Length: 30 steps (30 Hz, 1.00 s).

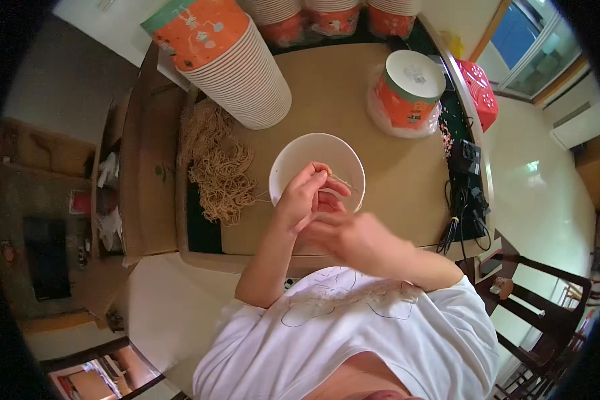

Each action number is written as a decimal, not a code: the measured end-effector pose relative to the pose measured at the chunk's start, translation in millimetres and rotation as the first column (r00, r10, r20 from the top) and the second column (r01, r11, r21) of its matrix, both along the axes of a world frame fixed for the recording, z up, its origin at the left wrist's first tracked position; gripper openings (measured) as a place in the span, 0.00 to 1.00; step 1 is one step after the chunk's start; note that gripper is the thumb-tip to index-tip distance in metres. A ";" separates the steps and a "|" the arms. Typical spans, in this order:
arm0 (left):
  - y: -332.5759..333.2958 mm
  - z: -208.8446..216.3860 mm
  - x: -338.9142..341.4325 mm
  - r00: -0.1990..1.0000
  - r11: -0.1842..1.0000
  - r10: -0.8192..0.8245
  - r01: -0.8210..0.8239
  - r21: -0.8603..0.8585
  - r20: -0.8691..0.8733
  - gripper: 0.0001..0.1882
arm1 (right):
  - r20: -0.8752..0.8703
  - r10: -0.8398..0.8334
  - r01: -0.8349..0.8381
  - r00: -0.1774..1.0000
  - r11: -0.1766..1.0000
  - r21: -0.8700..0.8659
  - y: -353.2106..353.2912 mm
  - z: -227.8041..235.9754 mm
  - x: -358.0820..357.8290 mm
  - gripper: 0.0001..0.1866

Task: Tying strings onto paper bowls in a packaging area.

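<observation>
My left hand (301, 199) is over the near part of a white paper bowl (285, 157), thumb and forefinger pinched on a thin tan string. A short piece of the string (341, 181) sticks out past the fingertips. Another thin strand runs left from this hand toward a heap of tan knotted string (221, 167) on the table. My right hand (360, 241) is just below the left one, at the bowl's near side. Motion smears it, and its fingers are partly behind the left hand, so its grip does not show.
Tall stacks of orange-and-white paper bowls (243, 73) stand at the back left and far edge. An upturned orange bowl (410, 100) in clear plastic sits at the back right. Black cables and an adapter (465, 160) lie along the right edge. A cardboard box (147, 167) adjoins the left edge.
</observation>
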<state>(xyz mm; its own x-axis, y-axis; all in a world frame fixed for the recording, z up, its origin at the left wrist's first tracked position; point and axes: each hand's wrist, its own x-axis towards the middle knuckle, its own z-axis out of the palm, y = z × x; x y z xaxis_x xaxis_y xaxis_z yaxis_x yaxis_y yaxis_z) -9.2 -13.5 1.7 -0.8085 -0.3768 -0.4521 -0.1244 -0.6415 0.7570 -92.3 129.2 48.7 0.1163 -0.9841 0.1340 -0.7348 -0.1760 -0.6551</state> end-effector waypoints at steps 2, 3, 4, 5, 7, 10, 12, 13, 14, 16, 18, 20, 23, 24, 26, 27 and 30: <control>-4.2 -3.2 6.6 1.000 1.000 -0.003 0.002 -0.018 -0.012 0.05 | 0.206 -0.137 0.179 0.969 0.963 -0.200 -5.5 0.5 -23.5 0.11; -6.0 -5.6 11.9 1.000 0.999 -0.008 0.008 -0.038 -0.005 0.05 | 0.229 -0.213 0.237 0.950 0.968 -0.082 -13.6 20.3 -36.0 0.09; -2.5 -1.4 7.8 1.000 0.994 -0.013 0.013 -0.105 0.005 0.06 | 0.156 -0.263 0.278 0.952 0.958 -0.076 -22.0 20.5 -51.9 0.09; 0.6 -4.3 6.4 1.000 0.995 -0.010 0.009 -0.099 -0.010 0.06 | 0.083 -0.310 0.316 0.947 0.946 -0.074 -26.6 15.4 -64.0 0.10; 0.6 -10.6 5.3 0.999 0.972 -0.046 0.042 -0.230 -0.016 0.06 | -0.084 -0.272 0.272 0.959 0.962 -0.005 -29.9 -3.1 -70.9 0.09; 2.1 -11.0 6.0 0.999 0.968 0.005 -0.018 -0.251 -0.054 0.05 | -0.180 -0.164 0.187 0.970 0.975 0.119 -32.2 -20.3 -69.7 0.07; 5.7 -10.1 6.4 0.996 0.945 0.059 -0.076 -0.317 -0.062 0.05 | -0.073 -0.251 0.258 0.965 0.959 0.120 -31.1 -25.4 -67.8 0.07; 8.8 -9.3 6.5 0.993 0.916 0.103 -0.119 -0.384 -0.061 0.07 | -0.083 -0.238 0.247 0.968 0.961 0.121 -30.5 -26.6 -67.1 0.07; 14.9 -6.7 6.1 0.991 0.915 0.116 -0.134 -0.380 -0.070 0.07 | -0.034 -0.280 0.282 0.959 0.949 0.144 -30.1 -27.4 -66.2 0.06; 23.9 4.6 4.0 0.974 0.410 0.125 -0.223 -0.885 -0.187 0.14 | 0.012 -0.328 0.322 0.944 0.932 0.167 -30.4 -33.1 -65.6 0.06; 22.7 8.2 4.6 0.982 0.281 0.079 -0.190 -0.941 -0.174 0.15 | 0.067 -0.331 0.326 0.941 0.943 0.070 -30.2 -41.2 -65.0 0.07; 18.7 -0.7 7.9 0.997 0.079 0.070 0.008 -0.997 0.014 0.09 | 0.067 -0.342 0.337 0.937 0.938 0.077 -29.7 -38.2 -60.7 0.09; 14.3 -5.2 11.5 0.982 -0.005 0.185 -0.045 -0.999 -0.046 0.05 | 0.094 -0.359 0.352 0.929 0.932 0.085 -28.9 -39.6 -61.1 0.11; 10.2 -4.7 13.9 0.981 -0.005 0.186 -0.047 -0.999 -0.048 0.05 | 0.122 -0.365 0.357 0.923 0.930 0.089 -27.9 -40.9 -61.0 0.12; 1.6 -1.9 17.4 0.973 0.109 0.230 -0.038 -0.993 -0.012 0.05 | 0.127 -0.369 0.357 0.921 0.927 0.112 -27.1 -38.3 -60.6 0.12; 2.9 0.4 19.5 0.987 0.206 0.157 -0.013 -0.979 0.020 0.06 | 0.135 -0.370 0.352 0.919 0.926 0.136 -27.4 -37.3 -59.1 0.11; 9.5 4.2 11.3 0.997 -0.130 0.077 0.022 -0.991 0.012 0.05 | 0.165 -0.366 0.355 0.916 0.930 0.092 -27.9 -36.4 -52.6 0.11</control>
